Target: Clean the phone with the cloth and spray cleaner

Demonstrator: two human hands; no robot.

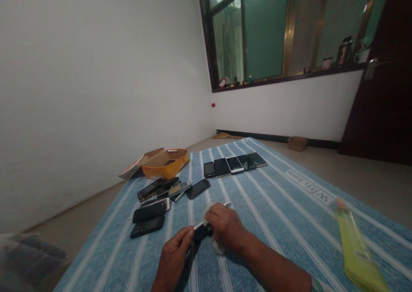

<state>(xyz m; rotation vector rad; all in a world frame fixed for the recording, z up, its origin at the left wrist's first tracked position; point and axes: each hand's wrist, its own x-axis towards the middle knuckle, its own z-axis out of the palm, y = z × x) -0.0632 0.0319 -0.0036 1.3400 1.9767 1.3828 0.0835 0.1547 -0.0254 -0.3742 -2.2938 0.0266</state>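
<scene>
Between my hands, over the near part of the blue striped cloth (174,257), is a dark phone with a light edge (201,232). My left hand (175,251) pinches its left end between thumb and fingers. A whitish cloth (219,245) is bunched under my right hand (227,223), which is closed on it and presses it against the phone's other end. Part of the phone is hidden by the cloth and fingers. Beyond my hands, a loose pile of old phones (179,188) lies to the left, with a black phone (198,189) at its right side.
A row of several phones (234,164) lies farther back. An open orange box (165,169) stands behind the pile. At the right lies a bottle of yellow-green liquid (357,249). A white wall (96,68) runs along the left; a dark door (380,90) is at the right.
</scene>
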